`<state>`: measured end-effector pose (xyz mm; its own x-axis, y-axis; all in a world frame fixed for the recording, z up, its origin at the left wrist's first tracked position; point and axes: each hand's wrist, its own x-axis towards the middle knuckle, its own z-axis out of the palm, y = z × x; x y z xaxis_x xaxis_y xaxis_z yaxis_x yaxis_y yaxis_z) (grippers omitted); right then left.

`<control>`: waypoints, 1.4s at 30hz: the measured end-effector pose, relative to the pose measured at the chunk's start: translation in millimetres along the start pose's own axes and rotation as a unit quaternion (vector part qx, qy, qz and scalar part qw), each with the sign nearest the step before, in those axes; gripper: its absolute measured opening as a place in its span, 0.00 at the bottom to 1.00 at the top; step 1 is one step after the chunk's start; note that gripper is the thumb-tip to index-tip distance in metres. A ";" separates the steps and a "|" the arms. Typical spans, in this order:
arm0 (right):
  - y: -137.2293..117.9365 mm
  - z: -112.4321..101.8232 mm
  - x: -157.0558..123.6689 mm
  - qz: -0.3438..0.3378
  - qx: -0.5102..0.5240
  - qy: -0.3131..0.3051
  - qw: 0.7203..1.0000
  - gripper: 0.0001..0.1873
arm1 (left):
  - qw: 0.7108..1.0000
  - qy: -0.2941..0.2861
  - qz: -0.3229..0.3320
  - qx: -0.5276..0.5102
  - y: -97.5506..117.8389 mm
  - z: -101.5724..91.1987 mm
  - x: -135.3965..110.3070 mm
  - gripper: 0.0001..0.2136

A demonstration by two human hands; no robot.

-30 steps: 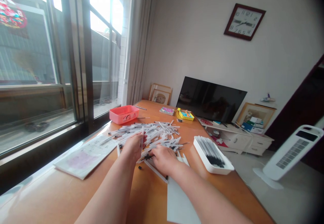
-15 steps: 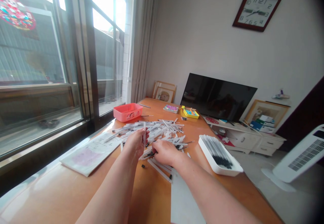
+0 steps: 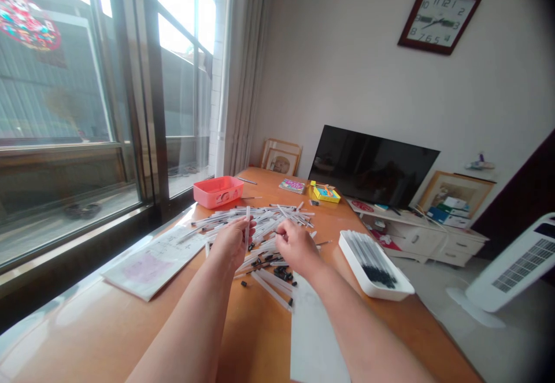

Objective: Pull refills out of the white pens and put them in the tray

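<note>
Whitish tube (image 3: 248, 221), slim, straight-sided and translucent, was in the left hand (image 3: 236, 241), over the near side of a pile of pens and pen parts (image 3: 269, 216). Its surface was pale and plain, with a soft sheen. The long axis ran almost straight up and down in the view, the top end clear of the fingers and the lower part against them; how far it also leaned away from the wearer could not be told. The left thumb and fingers were closed around it.

The right hand (image 3: 300, 247) was over the pile's right part, its fingers curled in and the fingertips close together; whether they gripped anything could not be told. Below it lay small black caps (image 3: 281, 272) and a few loose tubes (image 3: 271, 290), these slanting down to the right.

To the right, a white tray (image 3: 401, 292) held a row of clear tubes with black ends (image 3: 368, 250), the black ends toward the wearer. Left of the pile lay a booklet (image 3: 147, 267); beyond it stood a red box (image 3: 218, 193).
</note>
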<state>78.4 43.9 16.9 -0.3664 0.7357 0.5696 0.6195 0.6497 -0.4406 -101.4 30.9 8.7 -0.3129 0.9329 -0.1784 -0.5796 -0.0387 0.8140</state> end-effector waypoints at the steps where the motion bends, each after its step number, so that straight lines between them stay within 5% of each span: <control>1: 2.6 -4.9 1.0 0.030 0.054 0.046 0.997 0.03 | 1.000 -0.016 -0.011 0.009 -1.5 0.9 -1.3 0.09; 3: 6.6 -16.2 2.3 0.098 0.190 0.125 0.969 0.07 | 0.998 -0.051 -0.032 0.033 -4.2 3.7 -5.5 0.10; 6: 9.1 -35.1 2.5 0.192 0.374 0.172 0.891 0.12 | 0.990 -0.107 -0.049 0.080 -7.9 8.7 -13.7 0.12; 8: 9.3 -46.7 2.1 0.224 0.429 0.191 0.854 0.12 | 0.982 -0.151 -0.051 0.105 -10.4 11.5 -18.9 0.13; 11: 9.5 -59.7 2.4 0.228 0.448 0.222 0.835 0.13 | 0.967 -0.212 -0.058 0.132 -13.9 14.6 -24.7 0.14; 17: 12.3 -69.1 5.1 0.218 0.438 0.251 0.835 0.14 | 0.950 -0.260 -0.083 0.151 -16.4 19.1 -31.1 0.13; 26: 6.9 -65.4 5.1 0.204 0.431 0.213 0.853 0.14 | 0.941 -0.287 -0.089 0.155 -17.6 20.8 -32.7 0.13; 35: 4.6 -57.4 2.6 0.224 0.419 0.153 0.866 0.12 | 0.937 -0.297 -0.083 0.163 -16.1 22.6 -35.9 0.11; 42: 2.5 -54.3 -0.2 0.255 0.386 0.027 0.886 0.12 | 0.938 -0.295 -0.080 0.161 -14.0 23.4 -37.3 0.11</control>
<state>117.7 35.0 53.4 -0.1281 0.9749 0.1823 0.0277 0.1873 -0.9819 -64.1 5.0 16.9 0.2861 0.9567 -0.0527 -0.2973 0.1410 0.9443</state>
